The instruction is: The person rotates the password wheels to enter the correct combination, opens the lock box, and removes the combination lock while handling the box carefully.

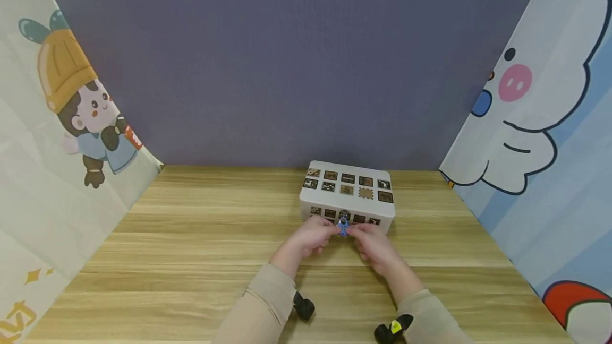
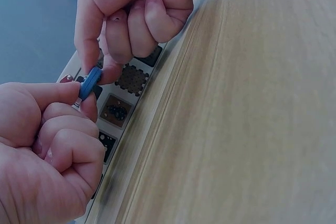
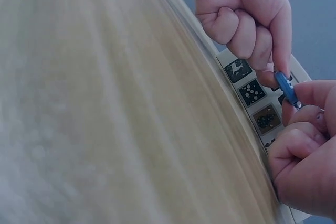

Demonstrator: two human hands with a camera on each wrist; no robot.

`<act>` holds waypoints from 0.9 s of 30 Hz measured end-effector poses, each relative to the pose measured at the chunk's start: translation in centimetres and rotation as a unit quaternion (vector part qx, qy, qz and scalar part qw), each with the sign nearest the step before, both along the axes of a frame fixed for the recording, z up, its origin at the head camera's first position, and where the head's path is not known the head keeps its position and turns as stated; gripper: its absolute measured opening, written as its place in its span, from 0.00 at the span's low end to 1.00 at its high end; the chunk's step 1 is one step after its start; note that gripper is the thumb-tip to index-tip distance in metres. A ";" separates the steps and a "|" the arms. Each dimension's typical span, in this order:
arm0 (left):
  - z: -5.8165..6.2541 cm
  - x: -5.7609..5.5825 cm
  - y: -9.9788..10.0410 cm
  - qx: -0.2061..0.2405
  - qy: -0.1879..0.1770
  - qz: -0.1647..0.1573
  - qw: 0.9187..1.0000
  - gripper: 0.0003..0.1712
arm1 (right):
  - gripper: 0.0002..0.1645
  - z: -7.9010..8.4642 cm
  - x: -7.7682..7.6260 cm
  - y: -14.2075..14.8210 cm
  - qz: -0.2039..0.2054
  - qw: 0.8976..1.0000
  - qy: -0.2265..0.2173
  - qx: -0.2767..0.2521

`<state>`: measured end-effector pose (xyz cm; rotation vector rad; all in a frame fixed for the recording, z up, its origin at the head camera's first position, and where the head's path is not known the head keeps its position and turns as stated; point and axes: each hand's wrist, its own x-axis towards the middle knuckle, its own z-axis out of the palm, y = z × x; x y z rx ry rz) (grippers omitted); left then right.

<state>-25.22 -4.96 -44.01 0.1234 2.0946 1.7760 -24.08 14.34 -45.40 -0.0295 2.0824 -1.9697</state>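
Note:
A white box [image 1: 346,185] with rows of small printed pictures lies lid up on the table. At the middle of its front side hangs a small blue padlock [image 1: 342,225], by a metal clasp [image 1: 343,213]. My left hand [image 1: 313,235] pinches the padlock from the left between thumb and forefinger. From the other side, my right hand [image 1: 375,246] pinches it the same way. Close up in the left wrist view, the blue padlock [image 2: 90,83] shows edge-on between both hands' fingertips. The other fingers of each hand are curled in. Fingers partly hide the box front.
The wood-grain table [image 1: 201,259] extends to both sides of the box and in front of it. A dark grey panel [image 1: 287,68] rises just behind the box. Printed cartoon sheets [image 1: 28,147] flank the table. Each sleeve carries a black wrist camera [image 1: 303,307].

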 end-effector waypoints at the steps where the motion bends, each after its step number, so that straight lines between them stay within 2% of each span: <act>1: 0.0 0.0 0.0 0.000 0.000 0.000 1.000 0.12 | 0.15 0.0 0.0 0.0 0.000 1.000 -0.001 0.000; 27: -0.1 0.0 0.0 0.000 0.003 -0.003 1.000 0.13 | 0.14 -0.3 -0.2 -0.2 -0.009 1.000 -0.002 0.005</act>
